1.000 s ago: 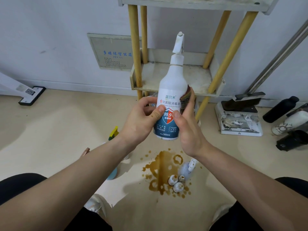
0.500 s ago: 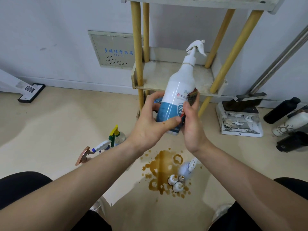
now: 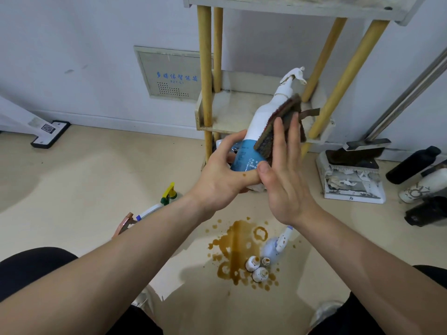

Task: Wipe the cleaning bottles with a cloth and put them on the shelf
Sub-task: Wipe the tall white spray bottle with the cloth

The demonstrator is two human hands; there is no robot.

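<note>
Beneath spray bottle [image 3: 260,122]: small bottles [image 3: 256,269], brown spill [image 3: 238,247]

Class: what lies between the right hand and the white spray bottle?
A dark brown cloth, pressed onto the spray bottle by the right hand, as the head view shows.

Place: a utility corner of an indoor room, crowded with cleaning gear; whether home or office cannot be told.
Walls: a plain white wall [image 3: 72,44] with a skirting [image 3: 121,122] and a recessed grey box [image 3: 169,73] lettered in blue.
Floor: a smooth beige floor [image 3: 84,170], with a brown spill [image 3: 238,247] around small bottles [image 3: 256,269].
Storage: a worn shelf [image 3: 229,110] on yellow poles [image 3: 204,68], against the wall.
Gear: a mop head [image 3: 50,134] at the left, a scrubber dock [image 3: 353,180] with a dirty brush at the right, dark and white flasks [image 3: 411,165] beside it, and sprayers [image 3: 169,193] lying on the floor.
</note>
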